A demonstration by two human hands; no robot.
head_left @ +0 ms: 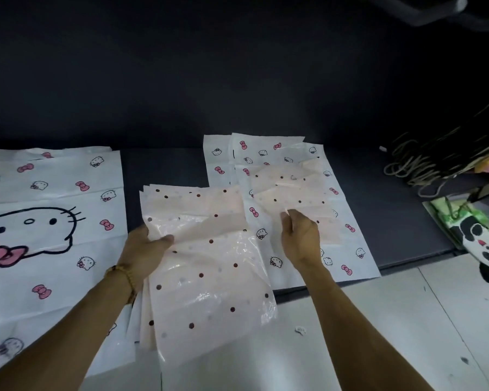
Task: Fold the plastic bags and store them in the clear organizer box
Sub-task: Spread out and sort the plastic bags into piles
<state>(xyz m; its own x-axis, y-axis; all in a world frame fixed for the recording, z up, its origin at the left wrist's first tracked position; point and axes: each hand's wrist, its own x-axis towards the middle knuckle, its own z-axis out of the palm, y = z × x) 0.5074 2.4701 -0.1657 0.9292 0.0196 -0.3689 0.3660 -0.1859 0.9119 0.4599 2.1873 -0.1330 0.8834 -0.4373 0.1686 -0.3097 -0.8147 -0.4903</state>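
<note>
Head view. Nearest the camera, two bare forearms reach out over a pink dotted bag (206, 266), which serves as the landmark; it lies unfolded across the edge between a pale floor (407, 320) and a dark mat (378, 207), on top of further pink sheets.

Left hand (146, 245): at the bag's left edge, thumb on top and fingers underneath, gripping the plastic. A beaded bracelet (124, 275) sits on that wrist.

Right hand (299, 235): just right of the bag's upper half, fingers curled, apparently pinching a thin edge of pink plastic; exactly what it holds cannot be told.

Right of the bag: small cat-print bags (266, 153) laid flat, with lightly folded pink dotted bags (291, 193) stacked on them. Left of the bag: a large cat-print bag (48, 221), spread open. Far right: a panda-print bag (480, 244) and coiled cords (415, 165).

Progress, as judged: early. No bag appears fully folded to storage size, and no clear organizer box is in view. Folding of nearly all bags and all storing remain outstanding.
</note>
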